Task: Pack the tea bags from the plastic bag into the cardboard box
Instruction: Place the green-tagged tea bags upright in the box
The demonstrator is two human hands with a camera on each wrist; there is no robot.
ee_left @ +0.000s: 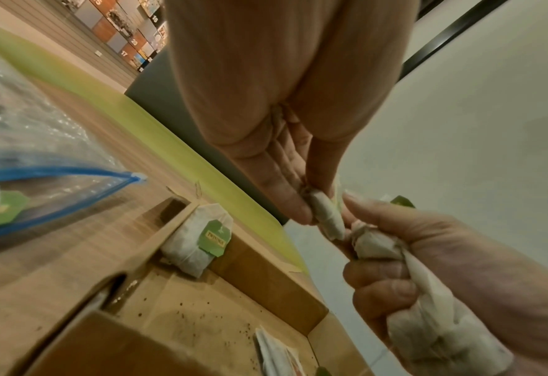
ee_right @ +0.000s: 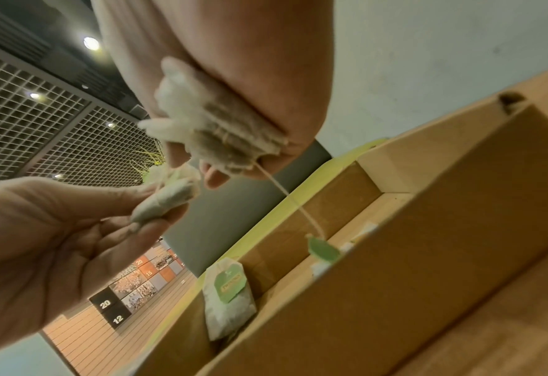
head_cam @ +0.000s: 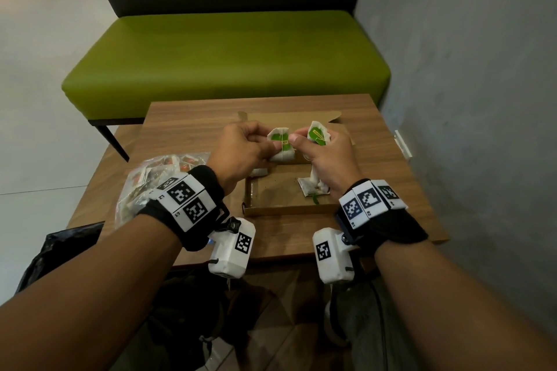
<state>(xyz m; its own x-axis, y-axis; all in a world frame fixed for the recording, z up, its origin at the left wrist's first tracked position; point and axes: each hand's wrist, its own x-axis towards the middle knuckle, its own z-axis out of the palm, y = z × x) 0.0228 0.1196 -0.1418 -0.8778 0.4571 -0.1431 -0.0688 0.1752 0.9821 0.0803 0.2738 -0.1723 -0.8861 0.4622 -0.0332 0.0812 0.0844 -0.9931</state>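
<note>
Both hands worked above the cardboard box (head_cam: 289, 210) on the wooden table (head_cam: 187, 129), with the packing judged to be in its early stage. The left hand (head_cam: 241, 150) pinched one tea bag (head_cam: 281, 144) between thumb and fingertips, while the right hand (head_cam: 328, 156) touched that same bag with its thumb and forefinger and kept a small bunch of tea bags (ee_left: 427, 318) clutched in its curled lower fingers — one green tag (ee_right: 322, 250) dangled from it on a string.

The shallow box held little: one tea bag with a green tag (ee_left: 198, 244) leaned in a far corner, another lay near the right side (head_cam: 310, 187), and loose specks of tea dotted the bare floor between them. Whether more sat under the hands could not be told.

The clear plastic bag (head_cam: 144, 187) lay just left of the box — it appeared to hold many tea bags, so most of the job seemed left to do.
</note>
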